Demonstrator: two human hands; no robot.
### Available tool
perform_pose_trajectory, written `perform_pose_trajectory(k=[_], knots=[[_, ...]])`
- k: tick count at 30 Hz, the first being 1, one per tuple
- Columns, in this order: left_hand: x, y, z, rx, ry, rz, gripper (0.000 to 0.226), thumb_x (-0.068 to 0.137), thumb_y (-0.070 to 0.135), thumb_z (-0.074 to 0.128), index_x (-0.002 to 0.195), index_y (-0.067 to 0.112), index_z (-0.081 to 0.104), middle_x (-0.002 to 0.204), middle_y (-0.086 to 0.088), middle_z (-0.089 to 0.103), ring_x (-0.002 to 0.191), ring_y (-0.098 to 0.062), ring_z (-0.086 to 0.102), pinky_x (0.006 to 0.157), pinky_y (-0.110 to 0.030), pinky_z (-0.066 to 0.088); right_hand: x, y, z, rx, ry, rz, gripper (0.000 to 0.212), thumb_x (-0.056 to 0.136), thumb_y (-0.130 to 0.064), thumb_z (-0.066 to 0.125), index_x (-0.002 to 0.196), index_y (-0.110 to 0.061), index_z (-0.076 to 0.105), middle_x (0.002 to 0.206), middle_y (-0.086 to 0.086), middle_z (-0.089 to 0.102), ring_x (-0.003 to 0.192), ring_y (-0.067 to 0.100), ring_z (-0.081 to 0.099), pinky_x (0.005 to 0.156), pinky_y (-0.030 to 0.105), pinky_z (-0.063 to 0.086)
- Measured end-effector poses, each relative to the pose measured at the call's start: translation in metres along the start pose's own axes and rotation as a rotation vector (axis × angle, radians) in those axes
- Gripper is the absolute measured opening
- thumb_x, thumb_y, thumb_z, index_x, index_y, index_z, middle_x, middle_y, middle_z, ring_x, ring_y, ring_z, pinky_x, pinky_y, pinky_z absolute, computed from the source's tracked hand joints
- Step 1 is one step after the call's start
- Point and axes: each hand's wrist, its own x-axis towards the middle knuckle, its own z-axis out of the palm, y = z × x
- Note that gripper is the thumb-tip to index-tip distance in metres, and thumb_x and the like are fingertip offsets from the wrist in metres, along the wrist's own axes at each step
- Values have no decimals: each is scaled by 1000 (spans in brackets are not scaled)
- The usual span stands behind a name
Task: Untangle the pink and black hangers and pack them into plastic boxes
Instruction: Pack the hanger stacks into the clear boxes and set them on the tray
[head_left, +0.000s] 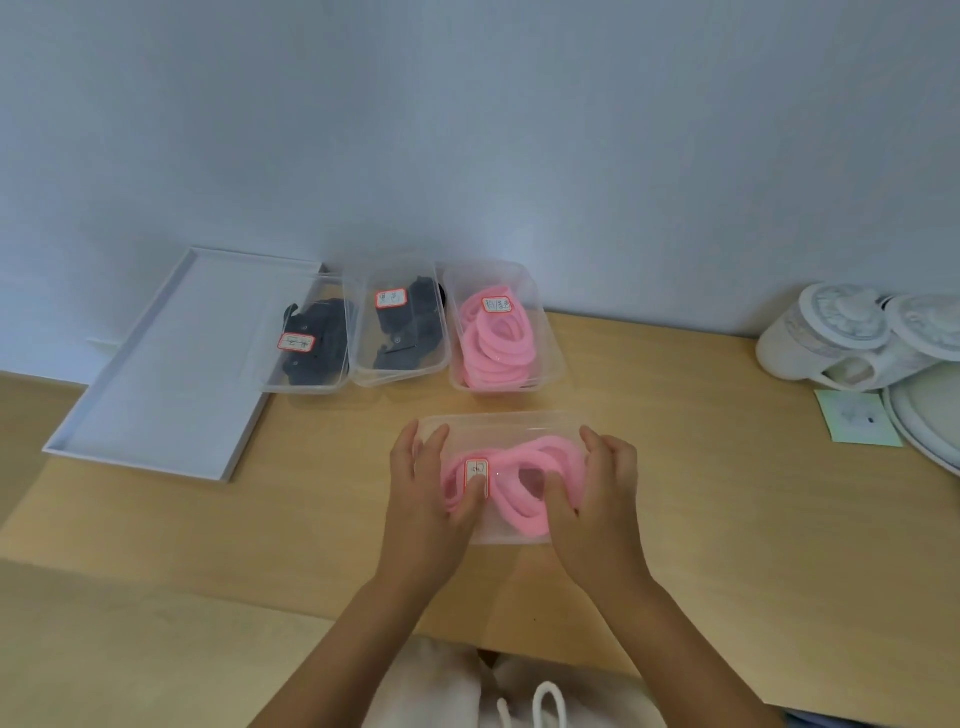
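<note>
A clear lidded plastic box (511, 423) full of pink hangers (540, 473) lies on the table in front of me. My left hand (423, 499) grips its left end, thumb on the white label on the lid. My right hand (597, 499) grips its right end, thumb on the lid. Along the wall stand three more clear boxes: one with pink hangers (498, 338), and two with black hangers (402, 327) (311, 343).
A flat white tray (156, 374) lies at the back left, under the leftmost box's edge. White lidded pots (831, 332), a plate (930, 415) and a pale green card (857, 415) sit at the right. A white drawstring garment (467, 686) is at the near edge.
</note>
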Motion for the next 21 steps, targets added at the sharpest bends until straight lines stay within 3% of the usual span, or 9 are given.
perform_pose_trajectory(k=[2, 4, 8, 11, 13, 17, 19, 21], knots=[[7, -2, -1, -6, 6, 10, 57, 88, 23, 64, 139, 9, 41, 152, -8, 20, 137, -16, 26, 99, -9, 19, 4, 0, 2, -34, -12, 21, 57, 90, -19, 54, 140, -7, 32, 135, 7, 31, 117, 14, 34, 96, 21, 29], [11, -5, 0, 49, -38, 24, 61, 88, 28, 63, 140, 9, 39, 153, -8, 21, 138, -16, 24, 100, -9, 16, 8, 5, 4, -172, -57, 70, 61, 89, -31, 55, 140, -9, 32, 135, 9, 32, 123, 23, 31, 101, 32, 30], [6, -9, 9, 214, -96, 36, 74, 84, 53, 46, 139, 4, 41, 152, -17, 26, 140, -31, 24, 110, -32, 20, 5, 11, 3, -382, -86, 89, 62, 88, -49, 52, 135, -11, 37, 136, 11, 35, 123, 27, 31, 98, 37, 29], [2, -8, 13, 260, -114, 0, 90, 76, 63, 23, 143, 4, 34, 153, -15, 23, 141, -30, 19, 113, -34, 17, 5, 16, 5, -410, -150, 59, 66, 90, -51, 45, 140, -11, 29, 152, 10, 17, 138, 25, 16, 108, 38, 22], [2, -8, 12, 289, -137, -20, 91, 76, 63, 20, 146, 5, 29, 154, -14, 21, 142, -27, 20, 113, -30, 16, 8, 19, 5, -414, -211, 51, 70, 92, -52, 39, 146, -12, 19, 158, 6, 2, 144, 20, 4, 113, 35, 15], [3, -12, 14, 465, -216, -12, 72, 91, 53, 28, 132, -3, 49, 136, -24, 48, 121, -39, 52, 99, -49, 39, 7, 24, 7, -467, -278, 53, 83, 85, -67, 13, 150, -15, 3, 158, 2, -10, 146, 17, -2, 114, 35, 12], [1, -10, 15, 494, -256, -39, 76, 94, 56, 19, 130, -3, 50, 134, -24, 51, 117, -40, 55, 92, -54, 45, 7, 27, 8, -517, -281, 52, 93, 71, -69, -4, 150, -19, -3, 158, 1, -13, 146, 20, -1, 114, 36, 15], [2, -10, 16, 538, -309, -48, 78, 89, 58, 27, 128, -4, 52, 132, -25, 52, 114, -41, 57, 87, -55, 48, 6, 29, 9, -573, -286, 45, 94, 67, -67, -11, 149, -21, -6, 158, 2, -13, 146, 22, 2, 113, 38, 15]])
